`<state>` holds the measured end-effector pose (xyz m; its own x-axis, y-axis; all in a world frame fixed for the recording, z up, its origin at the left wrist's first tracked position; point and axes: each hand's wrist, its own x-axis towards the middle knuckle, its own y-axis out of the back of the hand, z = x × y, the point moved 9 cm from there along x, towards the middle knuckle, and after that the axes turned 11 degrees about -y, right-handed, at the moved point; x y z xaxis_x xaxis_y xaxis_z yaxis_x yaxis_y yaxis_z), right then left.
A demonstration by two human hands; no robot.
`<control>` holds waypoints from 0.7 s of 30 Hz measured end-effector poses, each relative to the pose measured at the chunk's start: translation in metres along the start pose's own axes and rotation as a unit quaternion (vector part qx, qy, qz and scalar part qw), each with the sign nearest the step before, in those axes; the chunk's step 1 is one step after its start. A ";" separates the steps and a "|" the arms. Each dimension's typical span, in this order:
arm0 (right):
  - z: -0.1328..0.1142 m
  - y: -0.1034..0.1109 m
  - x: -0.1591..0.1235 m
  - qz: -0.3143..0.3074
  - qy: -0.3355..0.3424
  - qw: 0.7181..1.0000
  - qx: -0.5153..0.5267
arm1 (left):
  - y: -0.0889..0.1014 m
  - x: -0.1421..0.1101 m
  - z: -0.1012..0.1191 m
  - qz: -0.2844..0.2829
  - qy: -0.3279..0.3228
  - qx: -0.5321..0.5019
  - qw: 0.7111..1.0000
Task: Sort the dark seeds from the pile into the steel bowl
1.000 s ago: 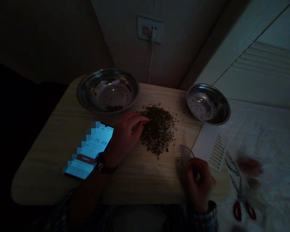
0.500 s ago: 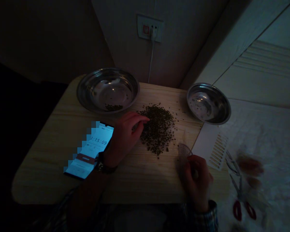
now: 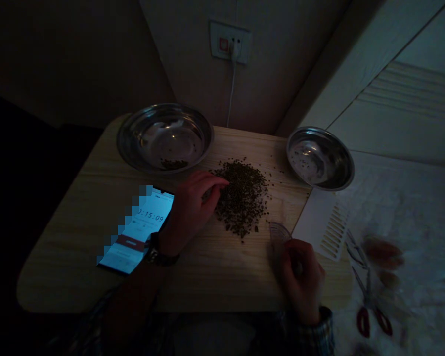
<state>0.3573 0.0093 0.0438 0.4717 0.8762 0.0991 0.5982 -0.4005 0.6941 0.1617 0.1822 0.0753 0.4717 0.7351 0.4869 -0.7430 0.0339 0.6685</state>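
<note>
A loose pile of small dark green grains [image 3: 243, 198] lies spread on the wooden table. At the pile's left edge is my left hand [image 3: 193, 207], thumb and fingertips closed together; whatever is between them, if anything, is too small to see. My right hand [image 3: 303, 272] is closed around a clear plastic protractor [image 3: 279, 231], whose curved, marked edge sticks out toward the pile. Behind my left hand, a large steel bowl [image 3: 124, 148] has a small heap of grains in its bottom. A smaller steel bowl [image 3: 344, 184] with a few specks stands at the back right.
A lit phone [image 3: 133, 247] showing a timer lies left of my left wrist. On the right are a white comb-like scraper [image 3: 313, 222], pliers [image 3: 357, 249] and red-handled scissors [image 3: 364, 320] on a white cloth [image 3: 426, 237]. A cable [image 3: 231, 94] hangs from the wall socket [image 3: 230, 42].
My right hand has shifted very slightly left with the protractor. My left hand stays at the pile's edge, in the same pinch.
</note>
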 end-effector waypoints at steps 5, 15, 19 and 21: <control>0.000 0.000 -0.001 0.000 0.005 1.000 -0.006 | 0.000 0.000 0.000 -0.003 -0.003 -0.002 1.000; -0.001 -0.005 -0.001 -0.032 0.008 0.999 0.014 | -0.001 0.000 0.000 -0.007 0.001 0.006 1.000; 0.000 -0.005 -0.002 -0.033 0.013 0.999 0.014 | -0.001 0.000 0.000 -0.007 0.000 0.002 1.000; -0.001 -0.005 -0.003 -0.037 0.023 0.999 0.013 | -0.001 0.000 0.001 -0.007 0.000 0.003 1.000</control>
<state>0.3519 0.0096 0.0407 0.3954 0.9149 0.0815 0.6465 -0.3403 0.6828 0.1629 0.1819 0.0749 0.4825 0.7348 0.4766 -0.7331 0.0411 0.6789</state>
